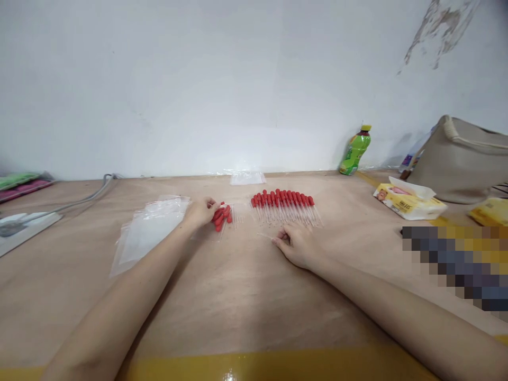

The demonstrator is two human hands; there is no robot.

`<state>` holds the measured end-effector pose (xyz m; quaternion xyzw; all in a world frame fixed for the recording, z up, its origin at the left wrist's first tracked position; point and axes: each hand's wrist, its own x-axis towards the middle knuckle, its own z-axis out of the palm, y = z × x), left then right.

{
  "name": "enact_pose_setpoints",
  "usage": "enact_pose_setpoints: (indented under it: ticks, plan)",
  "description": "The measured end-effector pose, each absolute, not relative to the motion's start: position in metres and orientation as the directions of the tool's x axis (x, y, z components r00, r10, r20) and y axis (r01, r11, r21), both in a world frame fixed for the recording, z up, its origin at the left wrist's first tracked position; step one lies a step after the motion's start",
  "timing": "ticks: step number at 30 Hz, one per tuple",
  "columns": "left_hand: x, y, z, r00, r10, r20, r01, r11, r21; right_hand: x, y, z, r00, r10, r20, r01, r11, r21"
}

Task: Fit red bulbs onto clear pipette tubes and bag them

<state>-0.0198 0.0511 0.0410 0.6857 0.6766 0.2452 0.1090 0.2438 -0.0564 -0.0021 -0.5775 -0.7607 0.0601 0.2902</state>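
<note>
Pinched between thumb and fingers of the right hand [296, 247]: a thin clear tube [263, 235], on or just over the worktop [246, 301], in front of the row of red-topped droppers [278, 198]. With the left hand [200, 211], placed at the loose red bulbs [222, 217] with fingers bent; cannot tell if pinching one. Better to grip lightly, because probably fragile, and to separate only a single bulb without scattering the others. Pointing leftward with the free end, and slightly toward the wall [198, 95]; with long axis almost crosswise to the stems in the row.
</note>
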Motion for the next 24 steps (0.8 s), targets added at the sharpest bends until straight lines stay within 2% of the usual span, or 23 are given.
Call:
enact_pose_setpoints:
  ticks: [3, 6, 9, 12, 15, 19, 24]
  plan:
    - [-0.016, 0.043, 0.050, -0.020, 0.953, 0.302, 0.845, -0.145, 0.515, 0.244, -0.056, -0.005, -0.188, 0.903, 0.387, 0.849, 0.348, -0.398]
    - [-0.006, 0.025, 0.049, 0.072, 0.927, 0.369, 0.667, -0.320, 0.673, 0.243, -0.055, -0.006, -0.186, 0.896, 0.404, 0.847, 0.354, -0.396]
    - [0.007, -0.003, 0.034, 0.234, 0.924, 0.303, 0.437, -0.379, 0.816, 0.243, -0.056, -0.004, -0.146, 0.893, 0.426, 0.816, 0.352, -0.458]
    - [0.018, -0.028, 0.017, 0.326, 0.921, 0.214, 0.282, -0.311, 0.907, 0.244, -0.057, -0.002, -0.147, 0.885, 0.441, 0.728, 0.399, -0.557]
    - [0.023, -0.040, 0.008, 0.377, 0.911, 0.165, 0.263, -0.276, 0.924, 0.242, -0.059, 0.001, -0.195, 0.847, 0.494, 0.661, 0.485, -0.572]
    - [0.022, -0.040, 0.005, 0.420, 0.892, 0.170, 0.265, -0.300, 0.917, 0.238, -0.063, 0.005, -0.284, 0.768, 0.574, 0.653, 0.593, -0.470]
    - [0.019, -0.038, 0.002, 0.436, 0.876, 0.206, 0.310, -0.361, 0.880, 0.235, -0.067, 0.007, -0.300, 0.751, 0.588, 0.630, 0.619, -0.469]
